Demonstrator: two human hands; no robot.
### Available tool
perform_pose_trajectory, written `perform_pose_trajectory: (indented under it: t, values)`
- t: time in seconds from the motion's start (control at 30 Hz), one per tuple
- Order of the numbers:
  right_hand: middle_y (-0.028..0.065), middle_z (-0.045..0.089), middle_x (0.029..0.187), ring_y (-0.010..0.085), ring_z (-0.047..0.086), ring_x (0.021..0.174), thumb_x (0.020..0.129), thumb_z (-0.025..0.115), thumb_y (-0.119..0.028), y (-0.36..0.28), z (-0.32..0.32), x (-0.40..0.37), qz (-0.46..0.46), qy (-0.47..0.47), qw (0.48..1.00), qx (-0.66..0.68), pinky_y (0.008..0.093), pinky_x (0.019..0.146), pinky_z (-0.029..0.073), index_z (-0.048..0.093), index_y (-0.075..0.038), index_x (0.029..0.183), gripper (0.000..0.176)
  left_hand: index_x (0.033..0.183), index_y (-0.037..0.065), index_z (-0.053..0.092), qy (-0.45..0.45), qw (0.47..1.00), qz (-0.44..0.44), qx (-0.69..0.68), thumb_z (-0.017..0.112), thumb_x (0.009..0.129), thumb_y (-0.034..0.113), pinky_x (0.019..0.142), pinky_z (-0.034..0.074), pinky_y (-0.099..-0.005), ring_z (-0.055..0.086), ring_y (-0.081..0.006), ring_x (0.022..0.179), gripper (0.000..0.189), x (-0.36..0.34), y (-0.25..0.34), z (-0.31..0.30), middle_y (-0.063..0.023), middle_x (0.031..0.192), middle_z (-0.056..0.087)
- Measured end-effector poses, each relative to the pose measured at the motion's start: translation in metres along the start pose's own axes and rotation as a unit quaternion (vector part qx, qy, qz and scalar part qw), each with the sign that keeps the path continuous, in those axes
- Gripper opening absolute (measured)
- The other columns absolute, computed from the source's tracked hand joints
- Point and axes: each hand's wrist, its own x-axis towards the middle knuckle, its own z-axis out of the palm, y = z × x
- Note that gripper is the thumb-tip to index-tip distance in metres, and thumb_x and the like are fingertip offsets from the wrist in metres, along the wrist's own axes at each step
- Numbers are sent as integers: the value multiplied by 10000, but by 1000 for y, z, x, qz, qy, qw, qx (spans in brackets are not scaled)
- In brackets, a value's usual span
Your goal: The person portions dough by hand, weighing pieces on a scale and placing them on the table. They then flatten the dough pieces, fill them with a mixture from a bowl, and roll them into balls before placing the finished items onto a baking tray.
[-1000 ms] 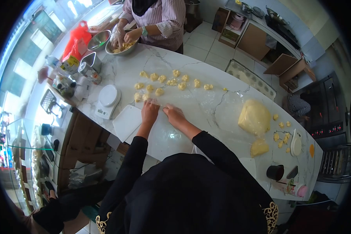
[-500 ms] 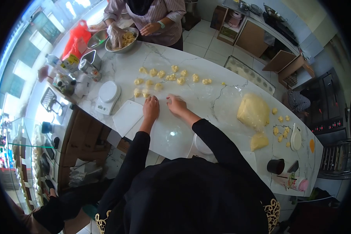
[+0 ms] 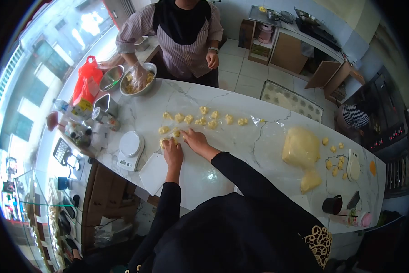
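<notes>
Several small lumpy pieces of yellow dough (image 3: 200, 121) lie in loose rows on the marble-patterned worktop (image 3: 240, 150). My left hand (image 3: 173, 154) rests at the near end of these rows, its fingers curled over a dough piece (image 3: 162, 143) that shows partly beside them. Just to its right, my right hand (image 3: 196, 141) has its fingertips bent against another dough piece (image 3: 176, 133); the fingers hide part of that contact. A white board (image 3: 153, 173) lies near my left wrist, with a white kitchen scale (image 3: 130, 148) beyond it on the left.
Across the worktop, a person's gloved hand (image 3: 138, 78) is in a metal bowl (image 3: 150, 68). A large dough block (image 3: 300, 145) sits at right, near a second scale (image 3: 353, 164), a dark cup (image 3: 332, 204) and a phone (image 3: 353, 200). A red bag (image 3: 87, 79) stands far left.
My hands have moved forward onto the nearest dough pieces. The view has tilted up, so the worktop appears lower. The person opposite stands more upright, their free hand lowered to their side.
</notes>
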Motion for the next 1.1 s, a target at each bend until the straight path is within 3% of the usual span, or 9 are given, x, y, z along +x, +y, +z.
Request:
perform_pose_trajectory:
  t: [0.1,0.3,0.33,0.4,0.47,0.5,0.57,0.87,1.1]
  values:
    - [157,553,936,327,589,776,795,543,-145,6,13,4,-20,-40,999,19,401,642,479,483,-86,1127,342,1057,87,529,-8,1000,14,16,582,775,148,727,459,-431,540,-356,885,294,7,-1,0,-163,1076,444]
    - [149,580,893,290,578,709,774,582,-136,3,-5,-19,-21,242,960,137,368,646,470,571,-28,939,199,940,-6,595,9,991,25,-131,583,784,156,677,468,-350,586,-307,746,225,18,-44,3,-166,880,613]
    - [113,579,864,221,557,635,788,599,-165,-3,-25,-30,82,79,938,327,326,592,460,577,-40,951,206,961,-2,582,-44,954,-58,-290,576,805,169,628,448,-299,570,-246,690,232,15,-51,0,-138,873,609]
    - [21,563,832,50,432,481,817,625,-219,-7,-59,-54,194,-154,771,587,214,457,377,589,-56,996,245,982,1,570,-116,884,-136,-432,569,827,182,578,428,-248,554,-186,635,239,5,-59,-7,-110,866,604]
    - [21,568,845,50,410,473,824,613,-198,0,-97,-82,184,-215,686,670,208,447,355,581,-49,1029,256,1047,12,520,-195,638,-282,-689,544,861,200,513,349,-188,448,-92,595,266,-11,-64,-18,-84,886,564]
    - [21,572,858,51,388,464,830,601,-177,4,-119,-97,153,-285,593,738,202,436,334,574,-41,1062,270,1047,12,520,-211,641,-287,-680,544,861,200,513,349,-188,448,-92,595,266,-24,-61,-22,-84,886,564]
    - [20,569,850,49,359,460,845,572,-150,14,-172,-127,117,-279,569,764,185,435,302,551,-35,1119,297,1087,-5,461,-239,267,-314,-879,534,870,203,481,310,-201,374,-100,571,310,-49,-46,-25,-102,907,519]
    - [56,576,926,67,372,507,794,474,5,165,-355,-316,255,184,674,668,194,449,294,533,-32,1159,371,1220,8,391,-336,149,-310,-876,480,865,93,499,334,-194,370,-89,578,376,-142,66,-42,-117,1012,471]
    - [23,619,762,45,393,445,786,593,-57,305,-405,-455,480,376,725,319,164,387,313,619,-90,1049,266,1274,26,364,-438,106,-299,-841,439,880,98,508,342,-198,368,-78,569,408,-188,160,-35,-139,1105,435]
